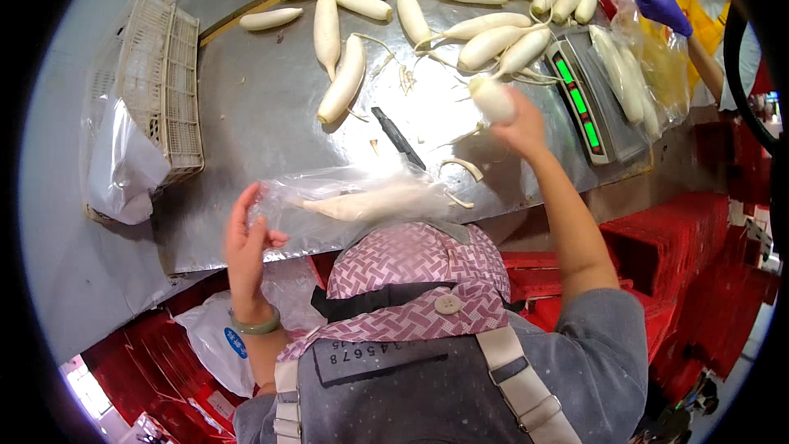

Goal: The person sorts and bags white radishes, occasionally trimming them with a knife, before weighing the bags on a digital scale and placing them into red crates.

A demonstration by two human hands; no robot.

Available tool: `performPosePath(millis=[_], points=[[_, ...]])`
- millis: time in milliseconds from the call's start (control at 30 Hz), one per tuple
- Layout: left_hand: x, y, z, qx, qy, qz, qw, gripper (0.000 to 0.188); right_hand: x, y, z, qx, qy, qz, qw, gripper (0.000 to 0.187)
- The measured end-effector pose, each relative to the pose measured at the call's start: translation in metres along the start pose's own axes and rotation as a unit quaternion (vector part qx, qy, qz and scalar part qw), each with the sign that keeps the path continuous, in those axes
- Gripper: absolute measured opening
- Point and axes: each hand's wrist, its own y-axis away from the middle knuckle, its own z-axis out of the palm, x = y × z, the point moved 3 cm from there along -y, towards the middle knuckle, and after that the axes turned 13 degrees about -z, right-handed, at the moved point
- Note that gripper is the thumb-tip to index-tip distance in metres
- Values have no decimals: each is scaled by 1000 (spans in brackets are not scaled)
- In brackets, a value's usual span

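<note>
My right hand (523, 125) is closed around the thick end of a white radish (491, 100), held over the middle right of the metal table; both are slightly blurred. At the near left, my left hand (251, 228) is at the mouth of a clear plastic bag (283, 189), its fingers curled at the film. Inside the bag lies another white radish (370, 202), pointing sideways. Between the hands and the far radishes lies a black utility knife (398, 138). A curved radish trimming (463, 169) is beside it.
Several loose white radishes (485, 26) spread over the far side of the metal table (246, 131). A scale (585, 107) with green displays stands at right, bagged radishes (618, 74) on it. A co-worker's purple-gloved hand (657, 6) is beyond. A white plastic crate (168, 82) stands left.
</note>
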Motion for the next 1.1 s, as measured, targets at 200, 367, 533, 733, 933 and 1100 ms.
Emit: performPosePath(millis=[200,367,533,733,933,1100], points=[[-18,-9,2,29,-435,169,884,48,-68,-4,-6,84,-806,4,585,71],[24,5,-22,131,-452,17,882,46,-97,-9,19,28,-863,-40,503,69],[34,-12,35,-157,-70,59,983,46,-135,-5,43,-28,-877,3,480,67],[-3,-21,111,-435,153,-54,885,68,-179,1,57,-129,-863,-61,485,71],[-1,-11,116,-480,218,-67,847,82,-203,13,45,-107,-785,-91,603,71],[-6,0,109,-450,183,-72,871,95,-225,11,11,59,-677,-116,724,73]])
